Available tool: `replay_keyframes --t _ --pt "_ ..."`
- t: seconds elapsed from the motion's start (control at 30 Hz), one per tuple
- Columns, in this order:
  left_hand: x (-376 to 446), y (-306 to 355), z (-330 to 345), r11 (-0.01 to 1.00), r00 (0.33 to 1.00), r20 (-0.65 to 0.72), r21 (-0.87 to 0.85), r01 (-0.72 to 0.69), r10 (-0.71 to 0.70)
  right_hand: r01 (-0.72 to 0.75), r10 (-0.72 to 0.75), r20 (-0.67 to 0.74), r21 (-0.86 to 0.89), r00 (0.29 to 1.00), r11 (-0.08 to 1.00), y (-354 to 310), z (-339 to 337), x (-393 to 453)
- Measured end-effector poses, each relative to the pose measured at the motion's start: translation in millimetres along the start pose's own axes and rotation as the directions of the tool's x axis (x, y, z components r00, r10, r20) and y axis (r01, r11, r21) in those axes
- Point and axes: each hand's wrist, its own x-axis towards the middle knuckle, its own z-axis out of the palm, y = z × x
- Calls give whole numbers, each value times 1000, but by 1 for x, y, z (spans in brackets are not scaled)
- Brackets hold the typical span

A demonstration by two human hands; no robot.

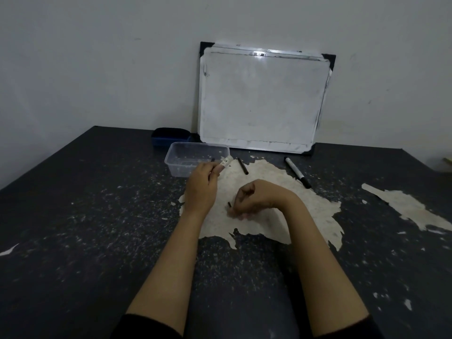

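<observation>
My left hand (201,188) grips a white marker body (225,163) near the clear plastic container (176,165). My right hand (254,199) is curled over the table, and a small black piece (229,205), perhaps a cap, shows at its fingertips. Whether the fingers pinch that piece I cannot tell. A thin black pen (242,166) lies just right of the left hand. A black-and-white marker (297,172) lies further right. A whiteboard (261,99) leans on the wall behind.
The dark table (85,228) has a worn top with pale peeled patches (305,216). A blue eraser box (171,139) sits behind the container, by the wall. Another peeled strip (411,209) runs along the right side.
</observation>
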Motion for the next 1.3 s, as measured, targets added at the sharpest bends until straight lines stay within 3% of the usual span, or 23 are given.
replay_keyframes --t 0.1,0.2,0.33,0.77,1.17,1.3 --pt "-1 1 0 999 999 21 5 -32 32 103 -54 -229 208 972 973 16 -7 5" --pt "-2 1 2 998 996 66 8 -56 55 284 -88 -468 367 879 886 26 -10 9" --pt "-5 6 4 996 989 119 -10 -91 92 430 -92 -619 422 780 798 25 -9 14" --pt "-5 6 3 997 988 138 2 -76 75 449 -133 -686 305 716 840 25 -12 9" --pt "-7 10 2 994 981 162 -7 -105 105 491 -226 -605 318 764 811 26 -11 12" --pt "-7 11 2 996 980 178 -45 -82 89 513 -245 -623 294 742 806 25 -11 11"
